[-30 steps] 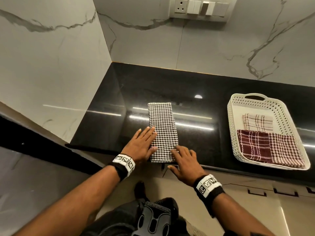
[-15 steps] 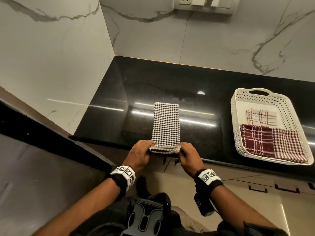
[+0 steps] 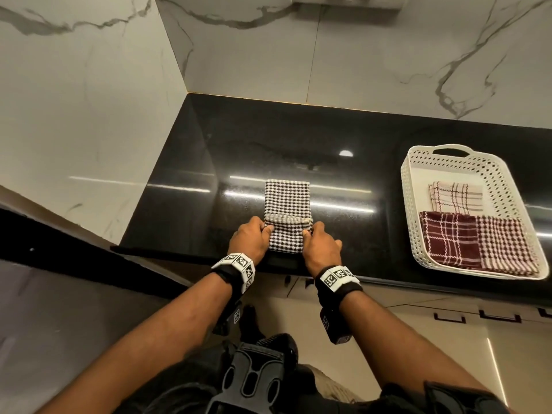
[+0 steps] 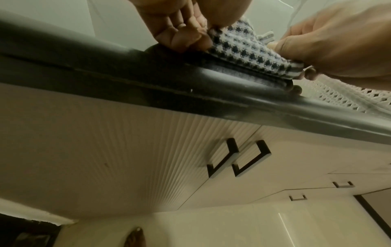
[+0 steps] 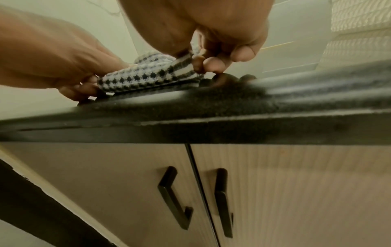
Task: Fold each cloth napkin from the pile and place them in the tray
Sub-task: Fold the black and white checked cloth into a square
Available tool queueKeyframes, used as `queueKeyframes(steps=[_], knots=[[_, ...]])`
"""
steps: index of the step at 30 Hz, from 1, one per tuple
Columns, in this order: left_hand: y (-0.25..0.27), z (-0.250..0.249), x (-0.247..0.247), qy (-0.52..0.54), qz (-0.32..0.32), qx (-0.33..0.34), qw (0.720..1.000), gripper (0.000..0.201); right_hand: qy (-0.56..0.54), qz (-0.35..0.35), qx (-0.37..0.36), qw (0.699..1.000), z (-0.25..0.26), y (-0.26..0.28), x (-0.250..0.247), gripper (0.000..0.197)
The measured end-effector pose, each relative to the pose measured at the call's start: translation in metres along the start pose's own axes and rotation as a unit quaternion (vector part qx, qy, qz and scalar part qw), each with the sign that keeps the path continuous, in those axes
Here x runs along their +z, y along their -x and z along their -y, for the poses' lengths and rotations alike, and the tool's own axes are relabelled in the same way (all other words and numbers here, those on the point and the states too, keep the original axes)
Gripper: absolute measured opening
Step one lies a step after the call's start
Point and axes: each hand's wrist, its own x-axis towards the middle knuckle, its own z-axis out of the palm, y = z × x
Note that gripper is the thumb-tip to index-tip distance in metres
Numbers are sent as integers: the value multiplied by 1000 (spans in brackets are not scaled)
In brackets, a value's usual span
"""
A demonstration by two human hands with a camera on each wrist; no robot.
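Marble wall (image 3: 80,109) on the far left, black glossy table (image 3: 185,210) running out from the corner.

L hand (image 3: 249,240) sits at the near table edge, its grip clamped on the left side of the houndstooth napkin (image 3: 286,204) — thumb and curled fingers (image 4: 184,41) pinch the near hem, which is lifted and turned over toward the back. The napkin's a long narrow strip, black & white check, far half flat on the table, near end doubled back w/ the hem line lying across the strip right btwn the two hands. In the left wrist view the fold's rounded edge rests on the table just inside the front lip.

R hand (image 3: 321,246) mirrors it on the right side of the strip: grip pinched on the other hem corner, fingers (image 5: 213,64) curled w/ tips touching the table. Both wrists carry marker bands (image 3: 236,265).

Further right, well apart from the napkin — white perforated tray (image 3: 418,162) w/ three folded cloths inside: pale checked cloth (image 3: 457,198) at the back, maroon plaid cloth (image 3: 448,243) front left, maroon & white woven cloth (image 3: 504,249) front right, the front two touching side by side.

Below the table, beige cabinet doors w/ black handles (image 5: 175,197).
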Motion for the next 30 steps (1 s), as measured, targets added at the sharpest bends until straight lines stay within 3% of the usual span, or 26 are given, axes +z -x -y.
queueKeyframes(steps=[3, 5, 7, 9, 11, 15, 19, 21, 24, 28, 30], knots=[[7, -7, -2, -12, -49, -10, 999, 26, 19, -53, -4, 998, 3, 7, 1, 32], [14, -7, 1, -40, -117, 109, 986, 30, 61, -93, -87, 990, 5, 15, -1, 50], [18, -1, 13, -125, -112, 286, 943, 46, 101, -20, -188, 977, 8, 22, 1, 62], [14, 9, 24, -213, -55, 384, 897, 57, 151, 68, -241, 956, 4, 23, 10, 66], [8, 23, 24, -246, -14, 376, 893, 61, 191, 95, -253, 944, -4, 16, 13, 68], [3, 43, 14, -280, 41, 319, 904, 74, 218, 96, -199, 951, -13, 11, 6, 93], [10, 46, 8, -260, 36, 277, 924, 82, 211, 73, -130, 966, -6, 15, 1, 107], [13, 41, 9, -257, 17, 308, 916, 78, 207, 66, -164, 962, -1, 16, -2, 103], [14, 36, 12, -260, 34, 364, 894, 74, 223, 114, -239, 938, -6, 16, -3, 93], [10, 45, 10, -270, 54, 340, 899, 83, 205, 106, -194, 953, -20, 9, -5, 103], [9, 43, 4, -276, 50, 359, 890, 88, 184, 101, -212, 954, -24, 9, -9, 104]])
